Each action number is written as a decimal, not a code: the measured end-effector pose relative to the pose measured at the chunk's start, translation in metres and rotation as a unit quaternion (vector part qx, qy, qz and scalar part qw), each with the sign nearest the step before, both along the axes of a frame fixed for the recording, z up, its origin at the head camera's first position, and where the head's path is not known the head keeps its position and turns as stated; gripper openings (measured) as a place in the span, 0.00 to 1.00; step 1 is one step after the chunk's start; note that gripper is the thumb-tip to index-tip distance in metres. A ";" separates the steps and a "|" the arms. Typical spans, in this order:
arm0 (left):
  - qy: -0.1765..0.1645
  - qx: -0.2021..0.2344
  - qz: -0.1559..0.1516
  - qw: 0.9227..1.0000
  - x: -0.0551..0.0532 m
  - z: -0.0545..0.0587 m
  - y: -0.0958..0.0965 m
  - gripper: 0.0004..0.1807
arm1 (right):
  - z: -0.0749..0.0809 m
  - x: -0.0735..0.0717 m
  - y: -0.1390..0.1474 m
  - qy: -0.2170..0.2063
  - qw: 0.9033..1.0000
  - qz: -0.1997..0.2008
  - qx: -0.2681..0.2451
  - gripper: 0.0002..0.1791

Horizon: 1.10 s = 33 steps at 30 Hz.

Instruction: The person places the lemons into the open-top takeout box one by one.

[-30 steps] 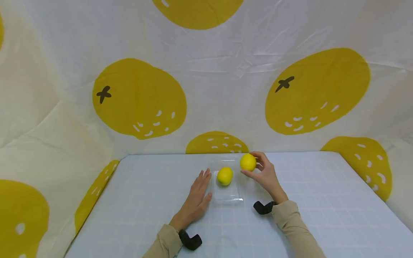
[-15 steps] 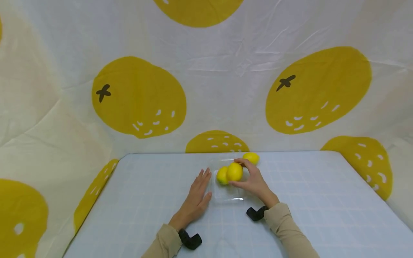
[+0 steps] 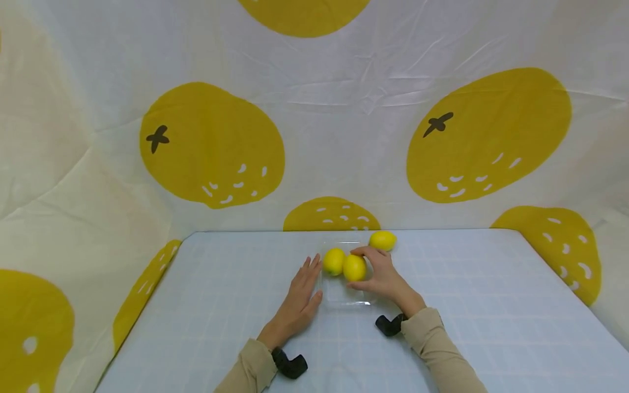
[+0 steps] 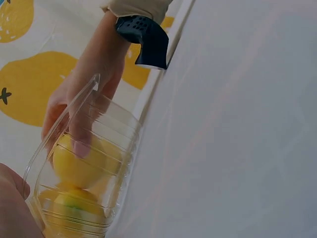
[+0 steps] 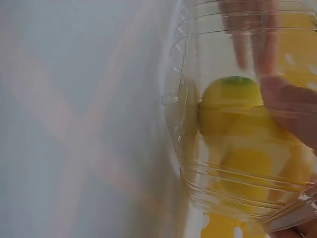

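Observation:
In the head view, my right hand (image 3: 385,278) grips a yellow lemon (image 3: 354,268) between thumb and fingers, down inside a clear plastic container (image 3: 344,296). Just left of it in the container lies another lemon (image 3: 334,262), whose green tip shows in the left wrist view. The two lemons look to be touching. My left hand (image 3: 296,305) lies along the container's left side with its fingers straight. Through the clear wall, the left wrist view shows the right thumb pressed on the held lemon (image 4: 72,166).
A third lemon (image 3: 383,240) lies behind the right hand, by the container's far right corner. A pale checked cloth (image 3: 221,289) covers the table. Behind the table hangs a white curtain (image 3: 339,136) printed with large yellow fruit.
My right hand has carried its lemon left and down into the container. The lemon lying there has shifted slightly left. The third lemon has come into sight. My left hand stays put.

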<state>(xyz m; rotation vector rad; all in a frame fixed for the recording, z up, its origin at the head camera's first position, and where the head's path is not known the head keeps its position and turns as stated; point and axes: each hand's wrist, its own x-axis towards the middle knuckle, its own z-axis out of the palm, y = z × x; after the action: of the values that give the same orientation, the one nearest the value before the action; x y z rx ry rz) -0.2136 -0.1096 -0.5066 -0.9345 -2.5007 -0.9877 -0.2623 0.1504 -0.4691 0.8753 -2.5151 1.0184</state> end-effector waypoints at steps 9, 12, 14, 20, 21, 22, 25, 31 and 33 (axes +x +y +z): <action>-0.011 -0.004 0.003 1.000 0.000 -0.001 -0.001 0.35 | 0.003 0.004 -0.003 -0.023 0.997 -0.015 0.070 0.36; -0.008 -0.006 0.003 1.000 0.000 -0.001 -0.001 0.34 | 0.004 0.005 -0.003 -0.030 0.996 -0.016 0.079 0.37; -0.009 -0.010 0.005 1.000 0.000 -0.001 -0.001 0.34 | 0.005 0.005 -0.003 -0.029 0.996 -0.015 0.079 0.37; -0.001 -0.002 -0.001 1.000 0.000 -0.001 0.000 0.34 | 0.005 0.005 -0.001 -0.011 0.997 -0.011 0.079 0.38; 0.001 0.000 -0.003 1.000 0.000 -0.001 0.000 0.34 | 0.006 0.006 -0.001 -0.010 0.997 -0.010 0.076 0.38; 0.003 0.002 -0.004 1.000 0.000 -0.001 0.000 0.34 | 0.006 0.006 -0.001 -0.010 0.997 -0.009 0.074 0.38; 0.007 0.004 -0.007 1.000 -0.001 -0.001 0.000 0.34 | 0.006 0.005 0.000 -0.013 0.998 -0.005 0.069 0.38; 0.004 -0.007 -0.003 1.000 -0.002 -0.001 0.001 0.34 | 0.005 0.004 0.000 -0.006 0.998 -0.006 0.068 0.37; 0.005 -0.009 -0.001 1.000 -0.002 -0.001 0.001 0.33 | 0.004 0.002 0.001 -0.002 0.998 0.000 0.056 0.36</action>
<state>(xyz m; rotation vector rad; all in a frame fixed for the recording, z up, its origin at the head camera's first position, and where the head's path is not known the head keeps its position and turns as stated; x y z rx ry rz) -0.2159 -0.1088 -0.5080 -0.9450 -2.5051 -0.9591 -0.2598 0.1514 -0.4652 0.9056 -2.5963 0.8871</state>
